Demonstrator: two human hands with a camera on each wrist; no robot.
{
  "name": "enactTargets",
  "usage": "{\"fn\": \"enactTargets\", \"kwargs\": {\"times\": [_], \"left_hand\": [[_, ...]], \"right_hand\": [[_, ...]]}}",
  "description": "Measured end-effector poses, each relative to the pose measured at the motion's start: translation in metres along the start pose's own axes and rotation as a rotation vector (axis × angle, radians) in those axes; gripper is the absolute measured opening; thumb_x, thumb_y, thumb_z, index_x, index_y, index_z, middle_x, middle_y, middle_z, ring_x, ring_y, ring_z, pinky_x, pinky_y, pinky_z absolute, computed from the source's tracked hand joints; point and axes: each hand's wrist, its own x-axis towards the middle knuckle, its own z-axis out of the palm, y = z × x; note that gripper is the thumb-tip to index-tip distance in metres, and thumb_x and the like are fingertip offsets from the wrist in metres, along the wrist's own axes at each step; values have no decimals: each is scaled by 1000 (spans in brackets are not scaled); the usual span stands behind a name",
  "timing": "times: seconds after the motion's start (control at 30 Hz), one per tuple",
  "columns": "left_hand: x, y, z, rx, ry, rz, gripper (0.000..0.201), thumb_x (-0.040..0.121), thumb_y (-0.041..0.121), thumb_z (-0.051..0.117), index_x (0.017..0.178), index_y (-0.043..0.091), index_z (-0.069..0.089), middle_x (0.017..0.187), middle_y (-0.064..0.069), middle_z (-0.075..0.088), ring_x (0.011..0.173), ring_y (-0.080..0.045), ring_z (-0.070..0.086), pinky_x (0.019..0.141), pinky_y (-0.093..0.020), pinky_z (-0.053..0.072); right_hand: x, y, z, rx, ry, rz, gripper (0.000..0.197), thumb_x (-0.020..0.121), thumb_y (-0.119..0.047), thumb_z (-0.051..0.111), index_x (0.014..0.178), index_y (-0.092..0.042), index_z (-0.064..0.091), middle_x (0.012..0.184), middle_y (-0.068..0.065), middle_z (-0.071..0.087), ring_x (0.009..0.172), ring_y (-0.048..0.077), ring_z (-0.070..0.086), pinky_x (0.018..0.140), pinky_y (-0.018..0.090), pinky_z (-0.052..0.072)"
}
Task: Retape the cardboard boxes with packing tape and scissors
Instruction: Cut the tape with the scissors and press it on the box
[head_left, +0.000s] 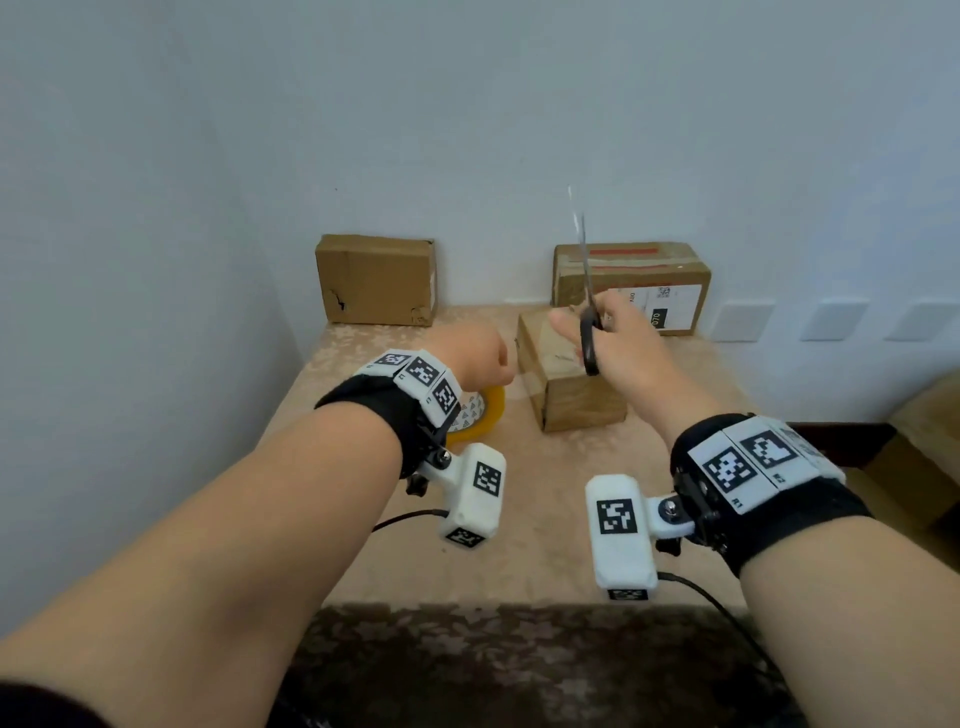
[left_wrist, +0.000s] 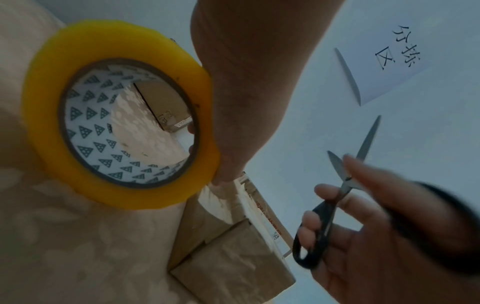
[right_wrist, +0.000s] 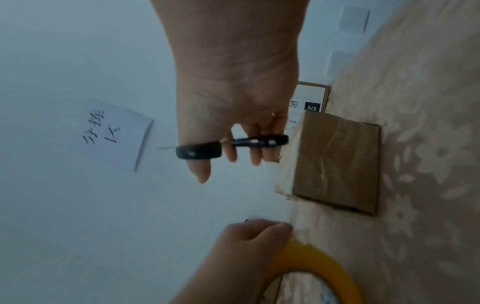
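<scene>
A: left hand (head_left: 470, 358) is wrapped round the yellow tape roll (left_wrist: 119, 115), held above the table (head_left: 519, 519); small box (head_left: 569, 374) just beside it

B: yep; right hand (head_left: 631, 345) grips black scissors (left_wrist: 337, 197), blades parted, pointing up

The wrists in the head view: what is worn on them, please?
Both forearms are bare. Each wrist has a black strap with white blocks printed with black square markers. A white camera housing bearing similar markers hangs under each wrist, and a thin black cable leads from each.

Glossy yellow tape roll (left_wrist: 119, 115), matt cardboard box (head_left: 571, 384), metal-bladed scissors (head_left: 587, 291).
</scene>
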Motion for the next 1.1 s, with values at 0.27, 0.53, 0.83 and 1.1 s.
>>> {"fn": "enactTargets", "kwargs": {"times": [0.27, 0.53, 0.83, 1.1], "left_hand": [[-24, 6, -6, -49, 59, -22, 36, 98, 32, 43, 109, 8, 68, 104, -8, 68, 94, -22, 63, 78, -30, 49], [-22, 5, -6, -60, 49, 4, 34, 99, 25, 40, 114, 10, 66, 111, -6, 67, 100, -22, 62, 87, -32, 50], [5, -6, -9, -46, -86, 21, 30, 94, 26, 49, 108, 9, 70, 108, -7, 69, 99, -23, 63, 90, -36, 51], [7, -8, -6, -83, -100, -2, 30, 92, 28, 54, 99, 5, 71, 95, -10, 67, 82, -21, 56, 78, -32, 48]], "right_hand": [[-54, -2, -23, -166, -703, 607, 71, 62, -78, 48, 97, -17, 57, 65, 0, 54, 57, 12, 45, 54, 21, 31], [-58, 2, 1, -153, -707, 708, 79, 52, -81, 52, 97, -17, 57, 67, 1, 55, 61, 12, 47, 56, 20, 31], [-43, 13, 28, -21, -424, 601, 67, 77, -75, 51, 98, -12, 60, 70, 6, 64, 61, 17, 57, 59, 23, 33], [-40, 14, 35, -13, -419, 529, 65, 80, -74, 50, 97, -12, 61, 78, 7, 61, 54, 14, 56, 60, 26, 33]]}}
